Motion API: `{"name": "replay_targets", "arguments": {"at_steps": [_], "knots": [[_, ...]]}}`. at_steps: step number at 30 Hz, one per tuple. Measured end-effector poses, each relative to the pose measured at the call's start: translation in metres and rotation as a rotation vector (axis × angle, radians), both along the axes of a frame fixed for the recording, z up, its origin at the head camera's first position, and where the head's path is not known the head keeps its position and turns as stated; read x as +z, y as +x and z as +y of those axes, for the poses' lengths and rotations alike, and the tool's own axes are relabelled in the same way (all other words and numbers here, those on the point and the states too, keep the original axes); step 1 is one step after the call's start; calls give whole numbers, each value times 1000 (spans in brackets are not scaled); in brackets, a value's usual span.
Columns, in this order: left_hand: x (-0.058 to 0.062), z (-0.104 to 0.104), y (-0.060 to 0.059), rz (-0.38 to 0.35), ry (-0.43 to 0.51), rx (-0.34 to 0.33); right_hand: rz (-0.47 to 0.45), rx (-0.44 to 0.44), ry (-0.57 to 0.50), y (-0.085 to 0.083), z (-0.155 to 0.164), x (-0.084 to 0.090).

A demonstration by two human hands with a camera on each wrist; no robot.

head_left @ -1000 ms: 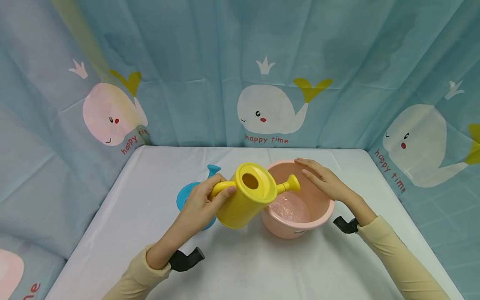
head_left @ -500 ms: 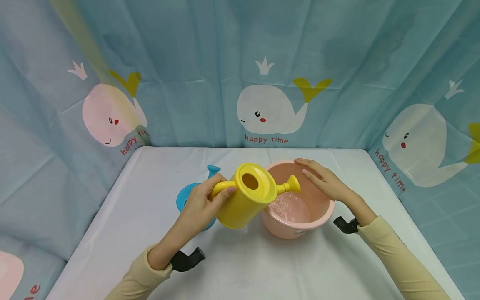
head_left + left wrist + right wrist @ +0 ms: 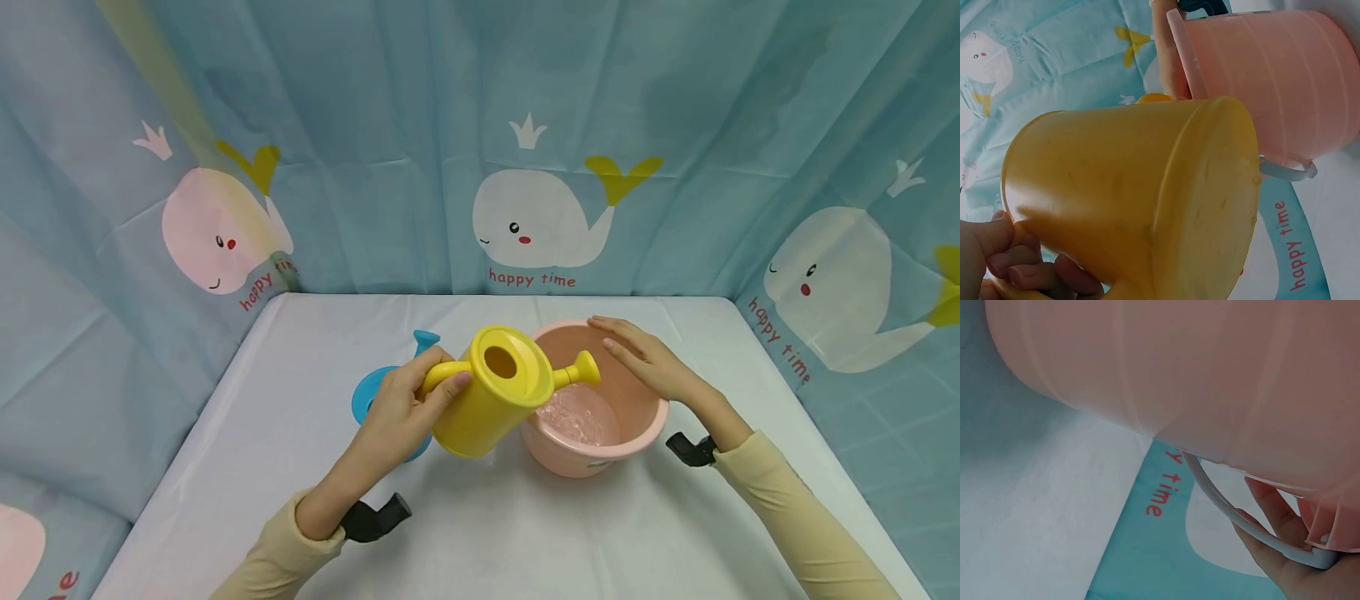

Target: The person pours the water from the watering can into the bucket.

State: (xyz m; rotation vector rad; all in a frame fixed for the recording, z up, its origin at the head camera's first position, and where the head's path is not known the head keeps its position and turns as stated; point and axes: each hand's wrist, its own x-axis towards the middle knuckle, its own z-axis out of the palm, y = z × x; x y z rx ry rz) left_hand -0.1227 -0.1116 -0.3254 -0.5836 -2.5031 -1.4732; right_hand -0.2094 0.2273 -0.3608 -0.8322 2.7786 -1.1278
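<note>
My left hand (image 3: 401, 408) grips the handle of a yellow watering can (image 3: 487, 408). The can is tilted to the right, its spout (image 3: 583, 367) reaching over a pink bucket (image 3: 576, 460). Rippling water (image 3: 581, 417) lies in the bottom of the bucket. At the bucket's right rim, my right hand (image 3: 654, 367) holds on with the thumb inside and the fingers outside. The right wrist view shows those fingers (image 3: 1272, 506) behind the bucket's grey carrying handle (image 3: 1229, 509). In the left wrist view the can's yellow base (image 3: 1210, 206) faces the camera.
A blue watering can (image 3: 367, 390) stands on the white tabletop (image 3: 300, 367), partly hidden behind my left hand. Light blue curtains (image 3: 390, 217) printed with whales rise at the table's back and sides. A black camera mount (image 3: 375, 518) juts from my left wrist.
Both hands, the yellow watering can and the bucket keep nearly the same places. The ripples on the water in the bucket have changed shape.
</note>
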Motion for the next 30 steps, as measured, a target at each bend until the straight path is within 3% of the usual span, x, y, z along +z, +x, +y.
{"name": "replay_targets", "arguments": {"at_steps": [25,30], "knots": [[1,2,-2,-23,-16,-12,3,3,-7,0,1,1],[4,3,-2,-30,-16,-17,17,7,-1,-17,14,-23]]}}
